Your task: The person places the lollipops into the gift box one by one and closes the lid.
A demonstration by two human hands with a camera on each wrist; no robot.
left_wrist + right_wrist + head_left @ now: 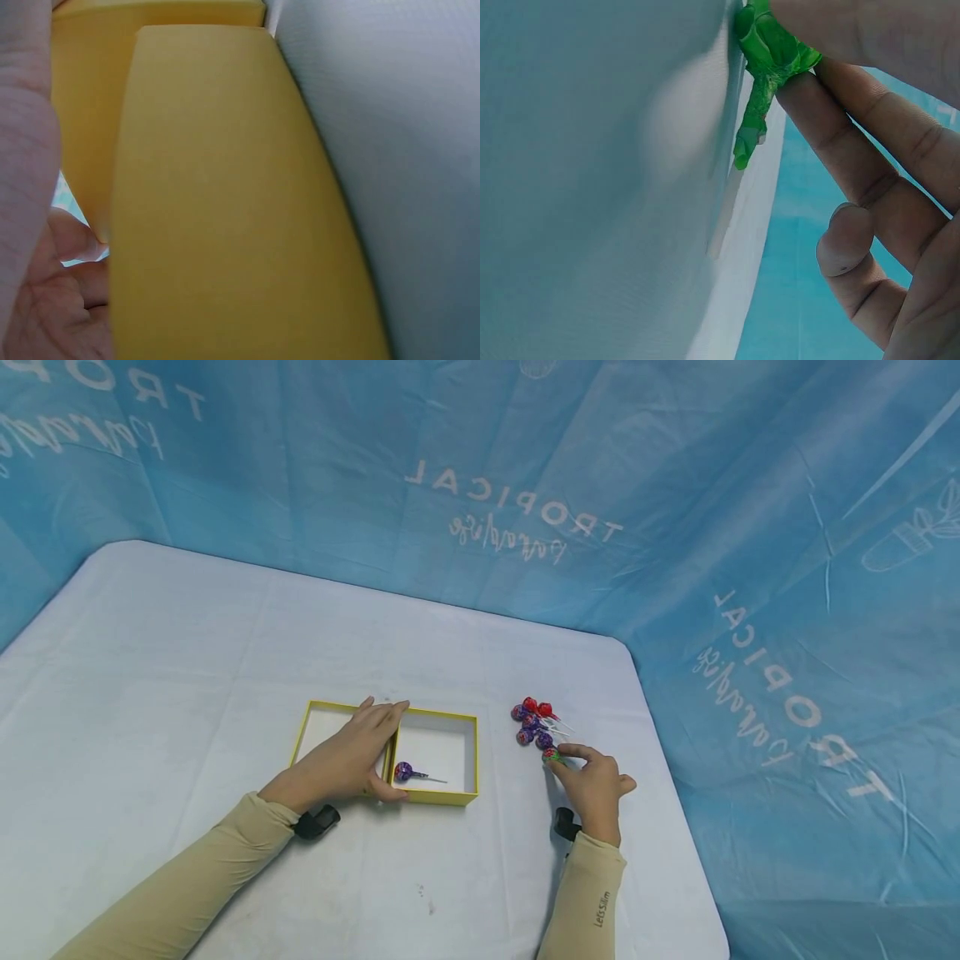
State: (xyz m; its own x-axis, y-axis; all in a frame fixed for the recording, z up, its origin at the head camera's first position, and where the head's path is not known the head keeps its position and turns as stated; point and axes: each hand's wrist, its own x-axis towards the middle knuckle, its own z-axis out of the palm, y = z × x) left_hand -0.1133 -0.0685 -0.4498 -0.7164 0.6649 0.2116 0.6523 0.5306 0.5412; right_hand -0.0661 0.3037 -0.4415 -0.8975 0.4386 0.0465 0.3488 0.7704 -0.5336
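Note:
My left hand spans the inner walls of two shallow yellow boxes standing side by side with white insides. Its thumb lies at the front edge and its fingers reach the back edge. A purple-wrapped lollipop lies in the right-hand box. In the left wrist view, a yellow box wall fills the middle. My right hand pinches a green-wrapped lollipop by its head, the pale stick slanting down close to the tabletop. Just beyond it lies a group of purple lollipops and red lollipops.
A white cloth covers the table, which has rounded far corners. Blue printed curtains hang behind the table and along its right side. The lollipop group sits to the right of the boxes, with a gap of cloth between.

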